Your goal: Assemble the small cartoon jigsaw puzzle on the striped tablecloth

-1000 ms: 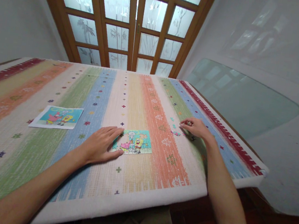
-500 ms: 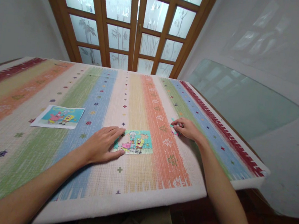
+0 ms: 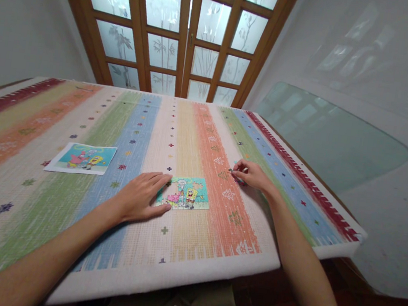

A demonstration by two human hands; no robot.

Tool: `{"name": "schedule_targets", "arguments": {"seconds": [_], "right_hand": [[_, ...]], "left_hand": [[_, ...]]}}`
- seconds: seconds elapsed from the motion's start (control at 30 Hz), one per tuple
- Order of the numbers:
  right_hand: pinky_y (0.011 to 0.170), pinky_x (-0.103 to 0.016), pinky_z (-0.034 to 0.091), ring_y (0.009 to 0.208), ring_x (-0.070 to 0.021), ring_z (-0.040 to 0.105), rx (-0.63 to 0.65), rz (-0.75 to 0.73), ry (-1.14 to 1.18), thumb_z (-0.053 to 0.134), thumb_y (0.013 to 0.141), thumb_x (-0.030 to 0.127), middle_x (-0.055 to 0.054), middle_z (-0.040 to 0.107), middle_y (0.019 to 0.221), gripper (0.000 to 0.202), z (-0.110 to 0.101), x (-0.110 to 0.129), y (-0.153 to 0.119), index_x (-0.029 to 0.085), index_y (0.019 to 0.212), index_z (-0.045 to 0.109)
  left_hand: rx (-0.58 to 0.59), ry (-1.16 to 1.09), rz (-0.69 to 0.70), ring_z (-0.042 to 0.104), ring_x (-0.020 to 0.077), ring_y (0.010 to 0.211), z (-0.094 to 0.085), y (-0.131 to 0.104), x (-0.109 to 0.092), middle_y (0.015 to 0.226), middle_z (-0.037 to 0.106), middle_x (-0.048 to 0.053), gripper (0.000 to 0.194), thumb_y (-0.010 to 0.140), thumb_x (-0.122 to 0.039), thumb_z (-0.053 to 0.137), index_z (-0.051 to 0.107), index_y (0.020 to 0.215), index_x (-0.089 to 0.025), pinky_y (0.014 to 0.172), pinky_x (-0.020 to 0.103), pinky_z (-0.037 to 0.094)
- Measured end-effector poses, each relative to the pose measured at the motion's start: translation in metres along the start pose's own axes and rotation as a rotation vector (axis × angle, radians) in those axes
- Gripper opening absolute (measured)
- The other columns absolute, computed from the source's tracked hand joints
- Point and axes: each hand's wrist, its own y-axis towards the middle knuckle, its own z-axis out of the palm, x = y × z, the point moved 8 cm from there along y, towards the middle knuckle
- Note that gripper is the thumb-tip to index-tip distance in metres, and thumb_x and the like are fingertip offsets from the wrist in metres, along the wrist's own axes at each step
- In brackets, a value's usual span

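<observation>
A partly assembled jigsaw puzzle (image 3: 196, 194) with cartoon figures lies on the striped cloth before me. Gaps show in its left and upper parts. My left hand (image 3: 143, 196) rests flat against its left edge, fingers stretched out and covering that side. To the right of the puzzle, my right hand (image 3: 248, 174) pinches a small puzzle piece (image 3: 231, 171) between thumb and fingertips, just above the cloth. More loose pieces (image 3: 238, 180) lie under this hand, mostly hidden by it. Left of my left hand lies a printed picture (image 3: 85, 159) of cartoon figures.
The striped tablecloth (image 3: 192, 242) covers a wide table whose front edge is close to my lap. A wooden door with frosted glass panes (image 3: 161, 49) stands beyond the far edge. White walls rise on both sides, with a pale glass panel (image 3: 334, 135) at the right.
My right hand's fingertips have drawn together and shifted slightly left, now holding a piece from the loose ones. My left hand stays at the puzzle's edge.
</observation>
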Motion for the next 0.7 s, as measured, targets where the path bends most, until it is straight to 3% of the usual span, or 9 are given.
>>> {"name": "schedule_targets", "arguments": {"seconds": [0.2,0.37,0.53,0.7], "right_hand": [[0.062,-0.032,0.05,0.065,-0.0183,0.064,0.177,-0.118,0.291,0.067,0.089,0.042,-0.007,0.075,0.08,0.022,0.047,0.053,-0.002,0.021,0.093,0.069],[0.072,-0.032,0.051,0.077,-0.018,0.064,0.243,-0.292,0.201,0.067,0.092,0.028,-0.006,0.075,0.089,0.012,0.089,0.095,-0.01,0.02,0.095,0.076],[0.076,-0.033,0.049,0.079,-0.0178,0.061,0.169,-0.434,0.044,0.064,0.094,0.017,-0.006,0.072,0.092,0.015,0.098,0.111,-0.015,0.019,0.099,0.078],[0.083,-0.036,0.05,0.092,-0.0204,0.064,0.144,-0.468,0.023,0.062,0.095,0.012,-0.008,0.07,0.099,0.02,0.097,0.113,-0.016,0.021,0.098,0.079]], "left_hand": [[0.006,0.005,0.001,0.059,0.0377,0.129,-0.001,0.001,-0.001,0.14,0.062,0.02,0.063,0.097,-0.058,0.05,0.044,0.145,-0.017,0.108,0.057,0.051],[0.007,-0.008,-0.006,0.059,0.0383,0.128,-0.002,0.001,-0.002,0.141,0.062,0.02,0.064,0.096,-0.057,0.052,0.046,0.145,-0.017,0.107,0.058,0.051],[0.008,-0.022,-0.015,0.059,0.0379,0.129,-0.002,0.001,-0.002,0.143,0.062,0.018,0.063,0.096,-0.056,0.054,0.046,0.145,-0.019,0.109,0.058,0.05],[0.014,-0.021,-0.018,0.059,0.0383,0.13,-0.002,0.001,-0.002,0.143,0.061,0.02,0.063,0.096,-0.056,0.053,0.046,0.145,-0.018,0.109,0.058,0.05]]}}
